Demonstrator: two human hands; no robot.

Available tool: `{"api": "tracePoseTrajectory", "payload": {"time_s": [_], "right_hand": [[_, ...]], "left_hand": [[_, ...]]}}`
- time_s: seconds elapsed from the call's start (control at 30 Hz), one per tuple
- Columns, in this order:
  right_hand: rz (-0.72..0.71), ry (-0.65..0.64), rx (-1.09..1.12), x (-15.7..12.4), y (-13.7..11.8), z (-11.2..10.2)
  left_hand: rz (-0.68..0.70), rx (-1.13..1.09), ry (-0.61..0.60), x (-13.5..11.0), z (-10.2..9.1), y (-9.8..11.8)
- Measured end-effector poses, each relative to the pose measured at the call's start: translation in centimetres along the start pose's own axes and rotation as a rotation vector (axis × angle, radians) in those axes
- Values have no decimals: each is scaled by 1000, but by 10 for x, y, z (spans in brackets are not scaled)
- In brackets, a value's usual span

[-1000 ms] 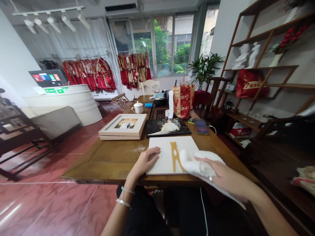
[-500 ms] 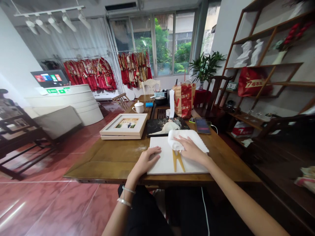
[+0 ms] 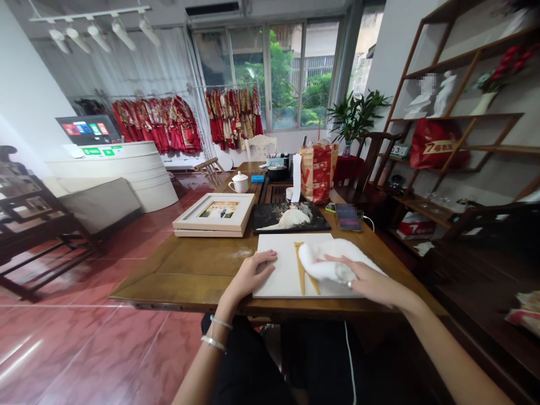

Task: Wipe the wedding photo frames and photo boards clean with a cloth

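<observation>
head view: left hand [image 3: 253, 273] lies palm down, fingers loosely spread, on the left edge of the white panel [image 3: 280, 275] at the near edge of the wooden table [image 3: 189, 270]. right hand [image 3: 371, 281] lies flat, fingers close together, pressing the bunched white cloth [image 3: 327, 261] on the panel's right side. tan wooden strut [image 3: 300, 270] just left of the cloth. framed photo [image 3: 213, 214] and dark print [image 3: 291, 218] lie beyond.

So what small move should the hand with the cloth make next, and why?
Probably sweep the white cloth leftward across the white board. The right hand presses it on the board's right side, past the wooden strut; the left hand steadies the left edge, with bare board between.
</observation>
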State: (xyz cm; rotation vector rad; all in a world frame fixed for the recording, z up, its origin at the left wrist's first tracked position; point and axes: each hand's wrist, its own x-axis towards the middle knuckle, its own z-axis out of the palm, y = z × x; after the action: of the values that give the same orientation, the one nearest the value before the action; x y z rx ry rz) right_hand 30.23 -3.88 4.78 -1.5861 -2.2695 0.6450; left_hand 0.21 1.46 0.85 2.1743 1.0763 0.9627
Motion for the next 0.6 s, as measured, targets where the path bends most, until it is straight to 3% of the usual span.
{"api": "tracePoseTrajectory", "payload": {"time_s": [0.17,0.3,0.43,0.6], "right_hand": [[85,137,-163,70,-9,9],[38,171,-214,98,-36,28],[-71,134,-252,76,-56,45],[-252,8,-184,-2,-69,45]], "left_hand": [[-5,2,2,0,0,0],[-2,8,-3,0,0,0],[-4,17,-9,1,0,0],[-5,25,-8,1,1,-1]]}}
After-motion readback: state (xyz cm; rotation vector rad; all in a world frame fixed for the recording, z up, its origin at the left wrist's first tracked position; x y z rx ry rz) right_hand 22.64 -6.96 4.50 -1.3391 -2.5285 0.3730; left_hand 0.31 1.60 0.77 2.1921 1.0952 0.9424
